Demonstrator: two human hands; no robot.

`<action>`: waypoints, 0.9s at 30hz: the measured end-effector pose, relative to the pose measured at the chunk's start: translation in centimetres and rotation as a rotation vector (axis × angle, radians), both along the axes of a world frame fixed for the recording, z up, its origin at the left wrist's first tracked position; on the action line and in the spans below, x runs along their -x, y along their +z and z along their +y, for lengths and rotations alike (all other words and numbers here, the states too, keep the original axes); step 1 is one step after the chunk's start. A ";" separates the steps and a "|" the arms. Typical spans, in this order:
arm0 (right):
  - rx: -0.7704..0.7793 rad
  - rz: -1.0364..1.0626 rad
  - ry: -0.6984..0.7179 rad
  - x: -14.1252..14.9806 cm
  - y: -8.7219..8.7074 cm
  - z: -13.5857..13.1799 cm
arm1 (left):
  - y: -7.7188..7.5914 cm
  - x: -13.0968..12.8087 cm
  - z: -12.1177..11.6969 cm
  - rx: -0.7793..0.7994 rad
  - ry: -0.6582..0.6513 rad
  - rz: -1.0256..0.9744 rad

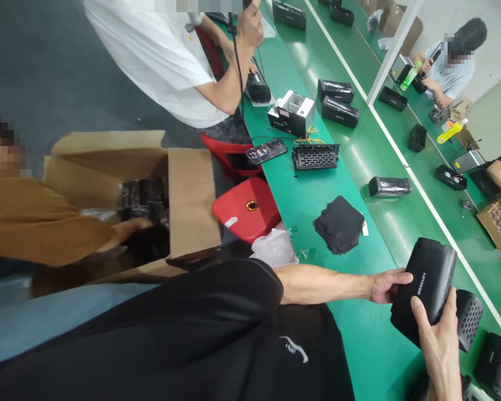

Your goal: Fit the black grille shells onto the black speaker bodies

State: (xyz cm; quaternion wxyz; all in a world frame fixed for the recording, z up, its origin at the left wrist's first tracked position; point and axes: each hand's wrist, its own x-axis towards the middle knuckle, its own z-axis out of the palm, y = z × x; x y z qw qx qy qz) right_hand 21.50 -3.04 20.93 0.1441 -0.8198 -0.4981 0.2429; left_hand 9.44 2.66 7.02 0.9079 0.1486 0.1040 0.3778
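Both my hands hold a black speaker housing [428, 287] with white lettering, just above the green bench [359, 334]. My left hand [384, 285] grips its near end, thumb on top. My right hand [440, 342] comes up from below and clasps its lower side, thumb pressed on the face. Right behind the housing lie black grille-faced units [470, 317]. A stack of black cloths [340, 225] lies on the bench to the left of my hands.
A black grille panel [315, 156], a phone [267, 150] and several black speakers [388, 186] lie further along the bench. A person in white [171, 61] works there beside red stools [246, 209]. A person in brown [37, 223] reaches into a cardboard box [192, 189].
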 end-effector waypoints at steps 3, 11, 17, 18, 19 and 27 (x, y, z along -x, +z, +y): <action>0.006 0.021 0.026 0.3 0.5 0.6 | 0.0 -0.1 0.2 0.021 0.018 -0.014; -0.367 0.198 -0.066 4.2 -0.5 -3.4 | 0.8 0.4 1.7 0.081 0.129 -0.023; -0.645 0.131 -0.244 5.8 -2.2 -4.0 | 2.0 1.3 2.5 -0.056 0.117 -0.051; -0.636 0.133 -0.216 5.3 -2.0 -4.0 | 2.4 1.6 2.7 -0.085 0.087 -0.046; -0.634 0.125 -0.186 4.8 -1.9 -4.0 | 2.9 1.9 2.8 -0.113 0.067 -0.041; -0.927 0.062 -0.058 3.8 -2.6 -3.7 | 6.4 2.9 3.5 -0.230 -0.007 0.012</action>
